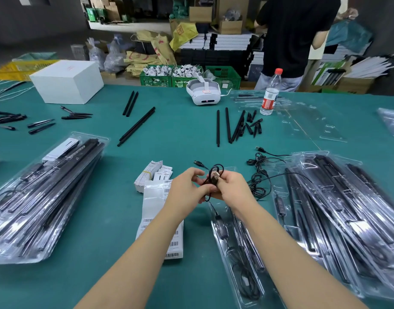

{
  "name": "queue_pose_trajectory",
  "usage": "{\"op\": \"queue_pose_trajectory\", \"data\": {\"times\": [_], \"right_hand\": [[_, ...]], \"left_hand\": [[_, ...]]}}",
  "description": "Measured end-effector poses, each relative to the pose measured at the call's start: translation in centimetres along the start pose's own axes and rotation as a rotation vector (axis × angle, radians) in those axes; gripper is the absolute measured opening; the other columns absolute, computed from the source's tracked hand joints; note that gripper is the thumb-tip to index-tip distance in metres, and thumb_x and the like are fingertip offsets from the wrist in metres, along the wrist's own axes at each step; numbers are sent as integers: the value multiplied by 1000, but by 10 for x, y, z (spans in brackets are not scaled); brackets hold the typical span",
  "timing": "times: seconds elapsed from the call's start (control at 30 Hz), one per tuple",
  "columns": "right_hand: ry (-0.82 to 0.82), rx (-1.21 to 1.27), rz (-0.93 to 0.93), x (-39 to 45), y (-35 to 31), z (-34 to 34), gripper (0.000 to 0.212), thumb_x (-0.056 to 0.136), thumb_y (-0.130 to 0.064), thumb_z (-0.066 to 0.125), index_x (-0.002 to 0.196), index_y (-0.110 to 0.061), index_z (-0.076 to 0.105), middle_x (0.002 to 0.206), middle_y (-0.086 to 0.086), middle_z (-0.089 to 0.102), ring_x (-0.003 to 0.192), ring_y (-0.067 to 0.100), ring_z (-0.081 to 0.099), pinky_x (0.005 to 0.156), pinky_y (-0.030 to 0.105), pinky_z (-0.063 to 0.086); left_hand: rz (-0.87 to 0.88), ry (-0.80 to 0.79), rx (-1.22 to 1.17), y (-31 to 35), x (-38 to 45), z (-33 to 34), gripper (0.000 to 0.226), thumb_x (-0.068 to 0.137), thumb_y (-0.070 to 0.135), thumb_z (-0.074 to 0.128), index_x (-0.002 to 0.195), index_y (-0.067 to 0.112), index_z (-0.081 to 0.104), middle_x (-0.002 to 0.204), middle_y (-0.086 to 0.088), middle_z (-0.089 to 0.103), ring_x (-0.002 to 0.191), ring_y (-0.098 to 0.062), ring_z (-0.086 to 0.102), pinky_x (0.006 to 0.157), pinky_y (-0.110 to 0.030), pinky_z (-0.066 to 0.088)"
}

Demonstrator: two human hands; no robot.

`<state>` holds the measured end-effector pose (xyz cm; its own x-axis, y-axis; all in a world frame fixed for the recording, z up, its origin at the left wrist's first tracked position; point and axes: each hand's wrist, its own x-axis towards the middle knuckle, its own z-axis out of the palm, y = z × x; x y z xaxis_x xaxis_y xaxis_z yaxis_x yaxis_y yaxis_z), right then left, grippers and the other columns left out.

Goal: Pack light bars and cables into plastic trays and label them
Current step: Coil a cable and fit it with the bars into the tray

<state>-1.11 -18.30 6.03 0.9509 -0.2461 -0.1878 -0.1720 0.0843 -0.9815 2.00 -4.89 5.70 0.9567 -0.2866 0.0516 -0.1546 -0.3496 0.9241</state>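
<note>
Black, thin USB cable (pixel 214 177), coiled in small loops, is light and limp; hold it across the bundle, not by the plug. Left hand (pixel 185 186) and right hand (pixel 232 186) both pinch it above the clear plastic tray (pixel 216 221), forearms converging.

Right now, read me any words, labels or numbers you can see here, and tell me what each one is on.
No text here reads with certainty.
Barcode label sheet: barcodes and print, too small.
Bundled white cards: print blurred.
Water bottle red label: unreadable.
White box: faint red mark, illegible.
Yellow bag: red stamp, blurred.
</note>
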Motion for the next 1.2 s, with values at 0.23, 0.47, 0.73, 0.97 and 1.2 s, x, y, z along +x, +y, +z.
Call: {"op": "queue_pose_trajectory", "data": {"times": [0.23, 0.47, 0.73, 0.97, 1.2], "right_hand": [[-124, 127, 30, -1, -10, 7, 26, 106, -4, 37, 114, -2, 62, 100, 13, 69, 87, 21, 63, 90, 30, 55], [-237, 419, 20, 2, -10, 9, 27, 103, 5, 35, 100, -8, 58, 93, 9, 65, 87, 20, 58, 101, 35, 44], [-71, -792, -169, 32, 19, 7, 36, 104, -24, 46, 138, -25, 58, 134, 0, 60, 134, 20, 43, 109, 31, 37], [-93, -959, -174, 51, 45, 7, 20, 93, -44, 64, 100, -30, 76, 115, -18, 50, 113, 18, 31, 101, 28, 27], [-114, -848, -128, 54, 47, 1, 11, 91, -37, 70, 92, -27, 74, 112, -17, 46, 121, 13, 34, 107, 26, 26]], "left_hand": [[183, 29, 399, -2, 10, 0, 10, 94, 21, 64, 92, 17, 72, 85, -2, 50, 75, -18, 52, 72, -31, 39], [518, 269, 631, -6, 12, -6, 13, 87, 6, 69, 99, 8, 73, 92, -5, 62, 79, -27, 60, 60, -35, 48], [58, 134, 111, -17, 36, -15, 17, 99, 20, 53, 84, 19, 60, 79, 2, 72, 83, -27, 68, 78, -48, 56], [105, -9, 97, -29, 39, -34, 21, 99, 12, 51, 81, 20, 60, 69, 4, 68, 67, -17, 63, 71, -38, 56], [78, -123, 397, -53, 27, -25, 7, 102, 23, 51, 98, 26, 56, 85, 8, 65, 79, -10, 59, 67, -23, 42]]}}
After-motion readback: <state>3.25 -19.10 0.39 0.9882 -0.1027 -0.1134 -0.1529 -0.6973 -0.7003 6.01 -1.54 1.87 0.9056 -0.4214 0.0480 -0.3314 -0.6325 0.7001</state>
